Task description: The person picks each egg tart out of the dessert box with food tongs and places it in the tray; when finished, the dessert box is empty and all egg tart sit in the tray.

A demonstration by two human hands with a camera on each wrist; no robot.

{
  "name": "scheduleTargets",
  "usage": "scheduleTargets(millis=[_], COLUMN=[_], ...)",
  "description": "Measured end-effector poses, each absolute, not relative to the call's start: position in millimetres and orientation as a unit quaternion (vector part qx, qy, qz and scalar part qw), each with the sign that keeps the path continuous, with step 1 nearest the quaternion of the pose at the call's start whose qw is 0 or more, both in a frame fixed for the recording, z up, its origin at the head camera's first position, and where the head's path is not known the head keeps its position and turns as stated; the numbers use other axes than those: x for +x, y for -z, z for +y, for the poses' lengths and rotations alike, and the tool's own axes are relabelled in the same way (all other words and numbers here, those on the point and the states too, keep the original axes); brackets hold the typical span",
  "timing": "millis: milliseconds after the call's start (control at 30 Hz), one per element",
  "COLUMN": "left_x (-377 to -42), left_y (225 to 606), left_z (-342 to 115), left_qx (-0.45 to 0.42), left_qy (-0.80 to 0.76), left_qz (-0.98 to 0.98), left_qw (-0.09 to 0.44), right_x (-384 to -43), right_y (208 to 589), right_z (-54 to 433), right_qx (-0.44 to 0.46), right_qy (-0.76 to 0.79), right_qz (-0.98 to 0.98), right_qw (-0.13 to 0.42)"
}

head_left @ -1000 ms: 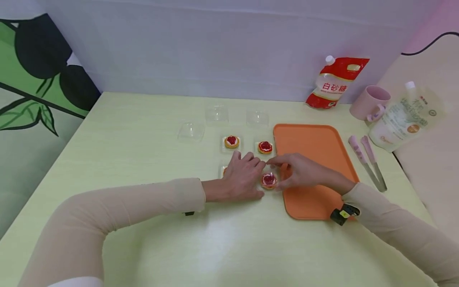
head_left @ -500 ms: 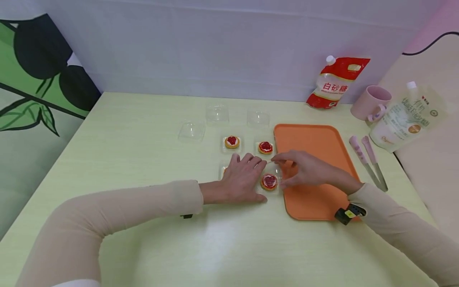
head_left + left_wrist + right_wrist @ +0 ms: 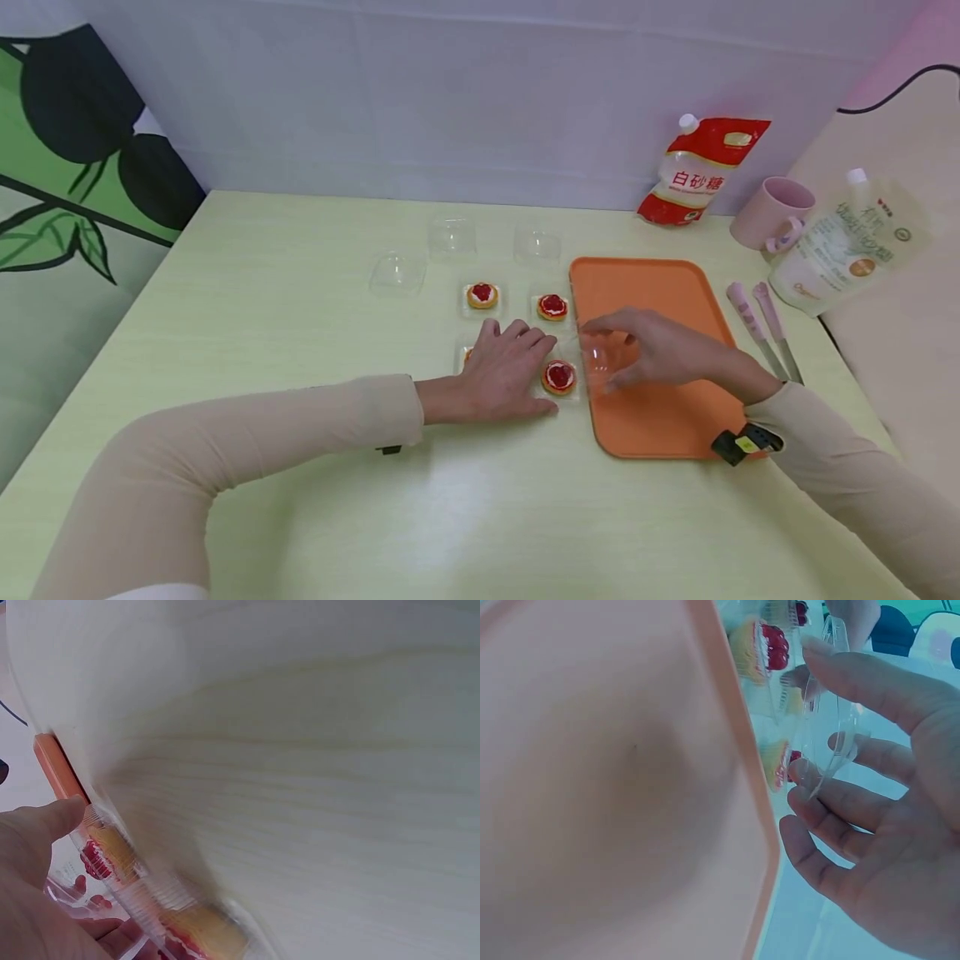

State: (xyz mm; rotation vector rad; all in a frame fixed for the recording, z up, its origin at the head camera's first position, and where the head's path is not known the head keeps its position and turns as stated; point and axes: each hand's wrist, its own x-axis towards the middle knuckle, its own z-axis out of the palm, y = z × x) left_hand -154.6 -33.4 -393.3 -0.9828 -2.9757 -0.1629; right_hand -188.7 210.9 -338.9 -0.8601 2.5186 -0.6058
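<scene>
My left hand lies over the front pair of small fruit tarts, its thumb at the edge of the clear plastic base. A red-topped tart shows just right of it, and the front left tart is mostly hidden under the hand. Over the left part of the orange tray, my right hand holds a clear plastic lid between thumb and fingers. Two more tarts, a left one and a right one, sit on clear bases behind.
Three clear lids, one of them the left lid, stand at the back. Two pink-handled spreaders lie right of the tray. A red sugar pouch, a pink mug and a pale pouch stand at the back right.
My right hand has drawn the clear lid away from the front right tart, moving right over the tray. My left hand stays in nearly the same place.
</scene>
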Motion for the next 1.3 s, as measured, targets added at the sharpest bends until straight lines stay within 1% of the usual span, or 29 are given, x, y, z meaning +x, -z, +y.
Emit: scheduleTargets(millis=[200,433,533,667,867,933,1033,1167,1300], left_x=[-154,-150,-150,-154,-171,-177,-184,-190,-194], left_y=[391,384,378,374,364,361,360,359,360], left_z=[-33,-35,-40,-49,-55,-55,-56,-57,-58], left_qx=[-0.312,-0.302,-0.292,-0.29,-0.332,-0.354,-0.387,-0.413,-0.424], left_qy=[0.052,0.078,0.111,0.169,0.268,0.275,0.266,0.256,0.257], left_qz=[-0.949,-0.95,-0.95,-0.94,-0.885,-0.863,-0.837,-0.813,-0.799], left_qw=[0.007,-0.013,-0.004,0.051,0.189,0.231,0.281,0.321,0.341], right_x=[-191,-194,-197,-201,-206,-206,-207,-209,-210], right_y=[334,329,327,326,323,322,320,319,320], right_z=[214,214,214,214,209,207,204,200,196], right_qx=[-0.301,-0.304,-0.306,-0.311,-0.309,-0.301,-0.291,-0.294,-0.291], right_qy=[0.227,0.258,0.274,0.31,0.386,0.403,0.429,0.471,0.491], right_qz=[0.904,0.897,0.891,0.876,0.836,0.827,0.812,0.779,0.762], right_qw=[0.201,0.191,0.192,0.201,0.238,0.251,0.267,0.29,0.305])
